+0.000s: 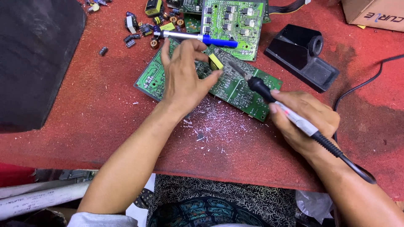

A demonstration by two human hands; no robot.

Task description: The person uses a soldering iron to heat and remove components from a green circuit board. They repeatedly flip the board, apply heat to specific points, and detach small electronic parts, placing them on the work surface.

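A: What is seen of the work surface?

B: A red, worn bench top [105,109] is shown, dusted with pale flecks near its front edge. A large dark slab [33,59] is laid at the far left, and the corner of a cardboard box [370,14] is seen at the top right.

A: And what is laid on it?

B: A green circuit board [235,90] is set tilted at the middle. A second green board [233,25] is placed just behind it, a black stand [301,56] to the right, and a blue-handled desoldering pump [202,39] is rested across the two boards. Small loose components [143,27] are scattered at the top.

A: How are the hands engaged?

B: The left hand [183,77] is spread over the middle board, with a small yellow component [216,62] pinched between thumb and fingers, on the board's surface. The right hand [305,120] is closed around a black soldering iron [269,94], held like a pen. Its tip is brought down onto the board just beside the yellow component. The iron's black cable [349,162] is trailed back over the wrist.
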